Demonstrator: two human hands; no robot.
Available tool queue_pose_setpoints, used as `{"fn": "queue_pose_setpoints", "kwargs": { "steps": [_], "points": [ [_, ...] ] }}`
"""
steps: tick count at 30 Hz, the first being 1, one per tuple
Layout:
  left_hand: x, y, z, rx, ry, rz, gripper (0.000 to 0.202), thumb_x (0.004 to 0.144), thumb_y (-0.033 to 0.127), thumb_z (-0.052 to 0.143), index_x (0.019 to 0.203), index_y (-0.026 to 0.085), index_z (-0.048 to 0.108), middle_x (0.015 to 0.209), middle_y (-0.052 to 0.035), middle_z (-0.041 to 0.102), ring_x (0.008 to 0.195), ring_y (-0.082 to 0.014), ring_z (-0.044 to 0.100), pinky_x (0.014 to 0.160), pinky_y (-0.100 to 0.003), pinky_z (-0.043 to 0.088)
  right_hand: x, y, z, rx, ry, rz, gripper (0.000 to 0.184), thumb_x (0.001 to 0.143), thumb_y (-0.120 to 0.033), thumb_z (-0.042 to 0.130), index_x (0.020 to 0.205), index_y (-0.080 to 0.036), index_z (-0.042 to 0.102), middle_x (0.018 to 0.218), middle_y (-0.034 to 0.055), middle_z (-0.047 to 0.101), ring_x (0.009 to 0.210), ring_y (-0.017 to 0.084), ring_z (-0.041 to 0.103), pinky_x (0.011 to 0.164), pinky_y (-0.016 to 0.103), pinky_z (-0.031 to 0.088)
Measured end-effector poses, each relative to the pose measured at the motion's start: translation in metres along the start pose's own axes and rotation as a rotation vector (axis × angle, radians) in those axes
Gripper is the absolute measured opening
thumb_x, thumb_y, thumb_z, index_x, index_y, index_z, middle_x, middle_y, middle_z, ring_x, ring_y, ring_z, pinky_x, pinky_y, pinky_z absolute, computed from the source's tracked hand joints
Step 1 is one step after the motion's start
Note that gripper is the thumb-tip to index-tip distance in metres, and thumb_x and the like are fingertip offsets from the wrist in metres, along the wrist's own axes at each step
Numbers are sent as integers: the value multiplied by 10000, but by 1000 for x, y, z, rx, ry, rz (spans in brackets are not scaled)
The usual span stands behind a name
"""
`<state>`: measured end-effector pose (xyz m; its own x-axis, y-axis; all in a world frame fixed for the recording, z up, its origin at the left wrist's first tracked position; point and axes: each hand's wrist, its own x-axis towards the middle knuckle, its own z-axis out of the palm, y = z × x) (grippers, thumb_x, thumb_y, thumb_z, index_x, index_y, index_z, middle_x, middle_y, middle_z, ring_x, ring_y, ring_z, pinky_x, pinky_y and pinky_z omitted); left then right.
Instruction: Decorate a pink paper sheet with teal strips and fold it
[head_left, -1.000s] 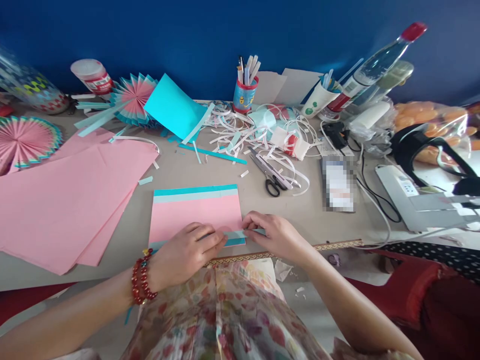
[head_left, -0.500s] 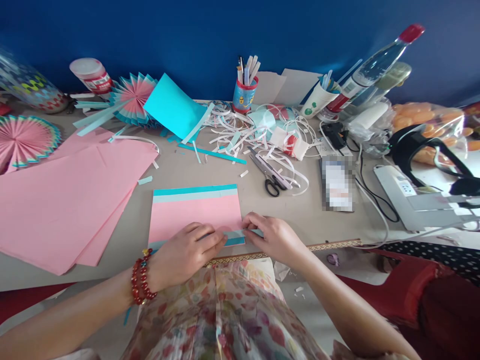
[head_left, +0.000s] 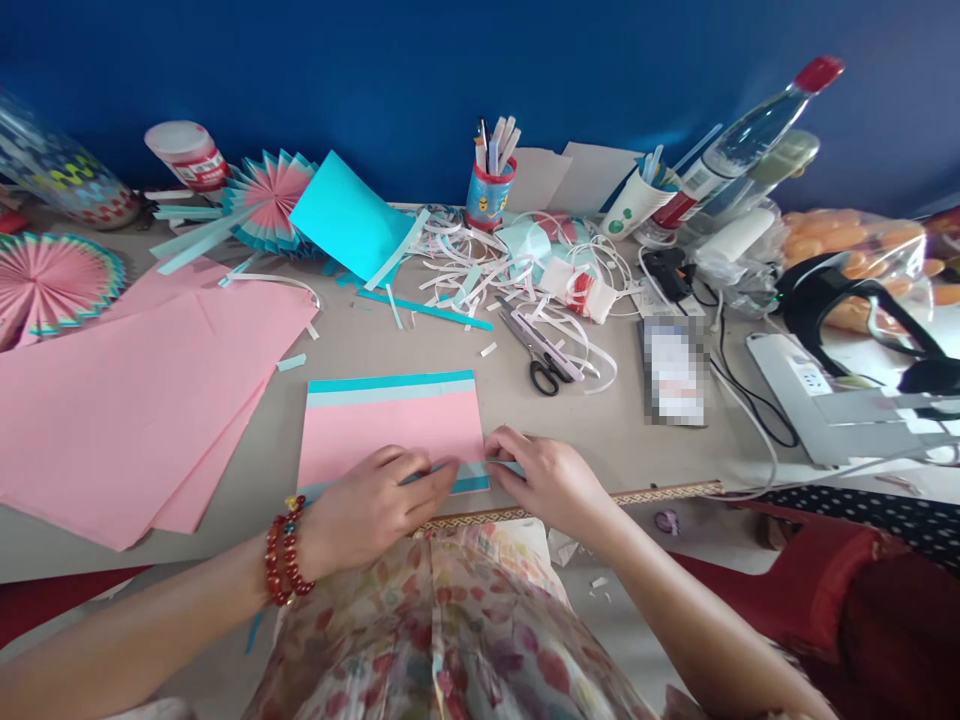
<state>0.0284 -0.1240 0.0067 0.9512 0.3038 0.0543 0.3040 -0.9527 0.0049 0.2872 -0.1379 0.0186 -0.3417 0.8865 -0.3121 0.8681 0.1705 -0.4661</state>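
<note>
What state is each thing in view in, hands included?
Left hand: resting on the pink paper
Right hand: pinching the pale-blue strip
Pale-blue strip: partly over the paper
Pink paper: flat, blue-banded
Scissors: lying down, blade opening unclear
Smartphone: screen lit, blurred
Red-capped bottle: capped
Pen cup: upright, filled
Leftmost paper fan: spread open

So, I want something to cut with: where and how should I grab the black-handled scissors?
Probably take the scissors by the near handle loop, right hand coming from your side: the handles lie toward you, with the blades pointing away.
</note>
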Motion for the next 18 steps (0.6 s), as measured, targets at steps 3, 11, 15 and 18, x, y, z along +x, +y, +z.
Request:
{"fn": "queue_pose_setpoints", "kwargs": {
  "steps": [3,11,15,18],
  "points": [
    [-2,-2,-1,10,-10,22,429,937,142,423,1353,158,526,1466,-57,472,1083,-229,518,913,-381,445,0,1,0,3,7,-1,99,914,-254,531,1005,-229,562,828,4,692,693,166,618,596,236,322],
    [14,9,7,-63,144,47,338,970,172,440,1270,111,584,1351,-104,580,1200,-216,518,994,-363,456,-1,6,5,17,37,-31,127,938,-284,508,1046,-234,553,878,8,707,743,171,647,616,241,342],
    [26,8,16,-56,207,111,298,966,159,448,1200,104,624,1286,-117,624,1139,-202,564,950,-349,494,-3,2,1,29,24,-41,135,930,-251,508,1059,-231,545,910,12,707,777,175,653,625,242,355],
    [27,5,20,-72,220,106,294,952,140,475,1206,78,611,1295,-119,618,1125,-209,567,947,-350,502,-7,2,-3,48,6,-45,159,924,-248,518,1080,-233,544,933,21,707,814,186,661,660,248,383]
  ]
}}
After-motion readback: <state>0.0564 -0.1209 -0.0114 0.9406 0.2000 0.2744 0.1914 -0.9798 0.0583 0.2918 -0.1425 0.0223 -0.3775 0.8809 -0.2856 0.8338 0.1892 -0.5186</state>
